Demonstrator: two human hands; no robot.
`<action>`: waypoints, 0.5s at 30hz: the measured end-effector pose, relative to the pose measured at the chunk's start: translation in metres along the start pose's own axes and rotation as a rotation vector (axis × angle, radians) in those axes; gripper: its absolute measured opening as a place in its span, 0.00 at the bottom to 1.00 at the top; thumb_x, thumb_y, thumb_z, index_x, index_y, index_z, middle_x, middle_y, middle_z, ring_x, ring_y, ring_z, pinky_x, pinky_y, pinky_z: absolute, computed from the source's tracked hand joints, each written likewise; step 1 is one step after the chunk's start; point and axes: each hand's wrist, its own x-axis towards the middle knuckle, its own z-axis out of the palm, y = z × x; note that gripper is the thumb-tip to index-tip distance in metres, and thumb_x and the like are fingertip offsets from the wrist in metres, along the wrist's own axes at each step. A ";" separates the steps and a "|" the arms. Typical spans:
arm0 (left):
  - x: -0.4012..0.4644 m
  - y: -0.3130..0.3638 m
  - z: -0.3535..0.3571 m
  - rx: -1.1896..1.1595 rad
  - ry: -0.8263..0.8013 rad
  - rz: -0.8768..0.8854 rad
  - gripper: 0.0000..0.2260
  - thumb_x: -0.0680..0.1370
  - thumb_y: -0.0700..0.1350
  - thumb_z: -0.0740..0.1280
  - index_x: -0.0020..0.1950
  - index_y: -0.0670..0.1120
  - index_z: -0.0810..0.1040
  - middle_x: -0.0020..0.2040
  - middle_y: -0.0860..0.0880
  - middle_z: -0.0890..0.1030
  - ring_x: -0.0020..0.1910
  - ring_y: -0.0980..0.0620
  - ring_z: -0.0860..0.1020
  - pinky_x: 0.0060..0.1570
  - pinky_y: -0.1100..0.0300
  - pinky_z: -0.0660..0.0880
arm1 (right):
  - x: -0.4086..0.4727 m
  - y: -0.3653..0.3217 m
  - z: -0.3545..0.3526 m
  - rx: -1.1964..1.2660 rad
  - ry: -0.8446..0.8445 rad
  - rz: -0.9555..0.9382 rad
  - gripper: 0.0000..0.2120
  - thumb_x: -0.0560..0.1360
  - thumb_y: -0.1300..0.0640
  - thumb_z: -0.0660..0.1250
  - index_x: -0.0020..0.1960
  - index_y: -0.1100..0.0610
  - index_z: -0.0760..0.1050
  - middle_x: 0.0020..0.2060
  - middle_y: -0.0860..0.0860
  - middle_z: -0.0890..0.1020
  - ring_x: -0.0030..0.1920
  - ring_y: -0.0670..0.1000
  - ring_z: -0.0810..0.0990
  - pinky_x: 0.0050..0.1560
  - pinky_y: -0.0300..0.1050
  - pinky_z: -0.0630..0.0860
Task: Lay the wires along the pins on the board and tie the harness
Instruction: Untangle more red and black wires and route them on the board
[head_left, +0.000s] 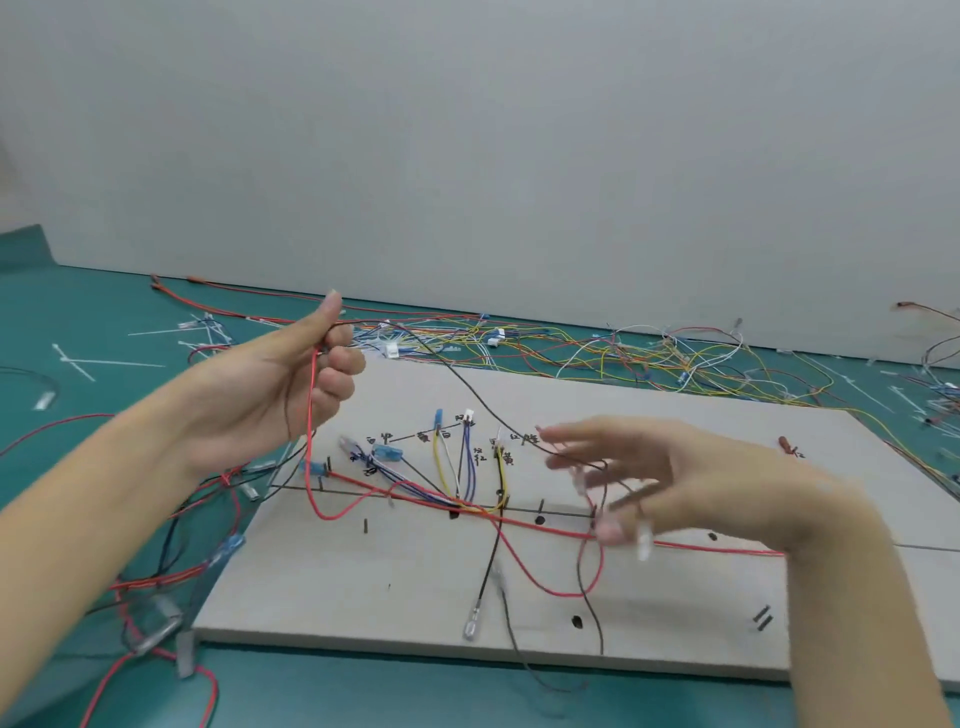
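Pinching a red wire (311, 415) and a dark wire (467, 389), left hand (280, 395) is raised over the board (675, 613); right hand (675, 483), blurred, fingers spread, touches the dark wire above the pins (366, 526).

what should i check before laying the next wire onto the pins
1. Left hand grips the red wire and black wire: ok.
2. Right hand has a firm hold on the black wire: cannot tell, the hand is blurred and its fingers look spread.
3. Held wires free of those already routed: not ok, the red one loops across the bundle on the board.
4. Pins upright and visible: ok.
5. Yellow wires seated at their labels: ok.
6. Cable ties present: ok, on the mat to the left.
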 end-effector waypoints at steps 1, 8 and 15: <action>-0.003 0.002 0.001 -0.072 -0.081 -0.044 0.15 0.68 0.55 0.77 0.36 0.47 0.75 0.31 0.54 0.67 0.24 0.60 0.69 0.22 0.71 0.70 | -0.005 0.000 -0.003 -0.093 -0.025 0.078 0.35 0.67 0.59 0.78 0.64 0.31 0.71 0.61 0.35 0.77 0.62 0.38 0.75 0.58 0.40 0.76; -0.008 0.007 0.008 -0.272 -0.240 -0.145 0.16 0.84 0.54 0.55 0.42 0.45 0.70 0.30 0.54 0.62 0.25 0.58 0.60 0.24 0.67 0.61 | -0.007 -0.020 -0.006 -0.130 0.590 -0.033 0.37 0.66 0.76 0.52 0.53 0.37 0.79 0.59 0.34 0.78 0.54 0.44 0.78 0.46 0.34 0.72; -0.010 -0.006 0.039 0.036 -0.127 0.147 0.13 0.68 0.41 0.63 0.34 0.49 0.58 0.30 0.53 0.57 0.30 0.53 0.57 0.31 0.61 0.60 | 0.040 -0.059 0.038 0.143 0.655 -0.346 0.14 0.76 0.70 0.59 0.51 0.59 0.80 0.48 0.54 0.85 0.50 0.45 0.81 0.52 0.35 0.74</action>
